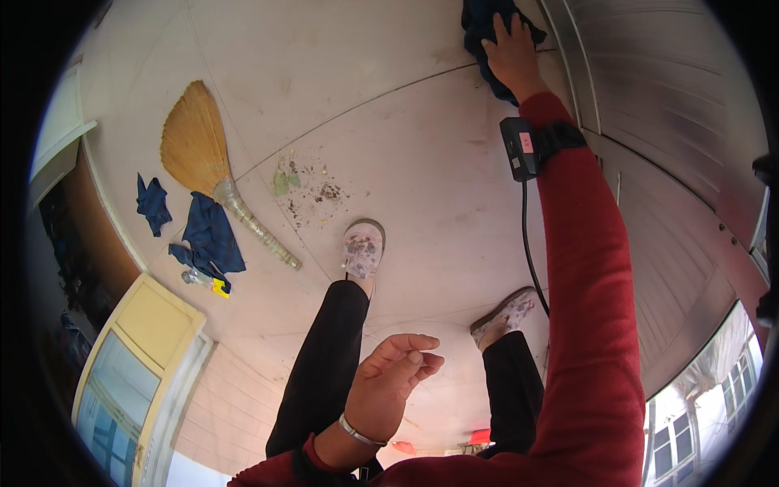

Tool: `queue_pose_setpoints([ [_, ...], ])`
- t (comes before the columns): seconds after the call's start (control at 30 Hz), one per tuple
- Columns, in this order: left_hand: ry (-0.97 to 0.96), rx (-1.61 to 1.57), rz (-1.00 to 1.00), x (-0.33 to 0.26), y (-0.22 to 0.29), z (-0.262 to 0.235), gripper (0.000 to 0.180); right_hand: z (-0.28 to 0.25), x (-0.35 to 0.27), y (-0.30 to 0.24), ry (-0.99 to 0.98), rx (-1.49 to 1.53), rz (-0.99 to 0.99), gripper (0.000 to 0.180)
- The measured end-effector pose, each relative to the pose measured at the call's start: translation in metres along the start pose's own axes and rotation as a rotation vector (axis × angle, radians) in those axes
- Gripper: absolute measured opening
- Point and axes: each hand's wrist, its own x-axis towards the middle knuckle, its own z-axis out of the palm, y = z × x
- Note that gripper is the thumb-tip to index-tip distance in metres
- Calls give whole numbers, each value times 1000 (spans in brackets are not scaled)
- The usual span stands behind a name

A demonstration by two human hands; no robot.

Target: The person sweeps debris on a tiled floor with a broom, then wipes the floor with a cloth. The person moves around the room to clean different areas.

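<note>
At the far right, my right hand (514, 61) reaches out and presses a bunched dark blue cloth (480, 24) against the floor, beside the foot of a panelled surface. Its fingers are spread over the cloth, and the palm side is hidden. My left hand (387, 375) hangs in front of my body, loosely bent, with a gap between thumb and fingers and nothing in it. A silver bangle (359, 432) circles the left wrist. On the right wrist a strap holds a small black box (519, 148) with a cable running down from it.
A straw broom (197, 144) lies to the left. Near it are dark blue cloth pieces (213, 235) and a small yellow packet (220, 287). Crumbs and leaf bits (324, 193) form a debris patch ahead of my left shoe (363, 247). Panelled metal (649, 65) borders the right.
</note>
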Motion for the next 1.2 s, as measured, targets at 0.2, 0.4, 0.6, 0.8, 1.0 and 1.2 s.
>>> queue_pose_setpoints([
  [0.2, -30, 5, -6, 5, -3, 3, 19, -33, -196, -57, -203, 219, 7, 64],
  [0.4, -80, 59, -3, 4, -3, 25, 17, -53, -259, -24, -337, 69, 131, 72],
  [0.6, -53, 54, 28, 6, 5, 25, 16, -27, -16, 13, 125, -56, 312, 55],
  [0.8, -15, 8, -16, 1, 3, 20, 16, -16, -29, -83, -278, 34, -279, 61],
  [1.0, 8, 26, -46, 1, 9, 25, 17, -10, -9, 60, -5, -253, 48, 58],
  [1.2, -35, 60, -36, 6, 16, 25, 17, -43, -180, 37, -49, -145, 323, 62],
])
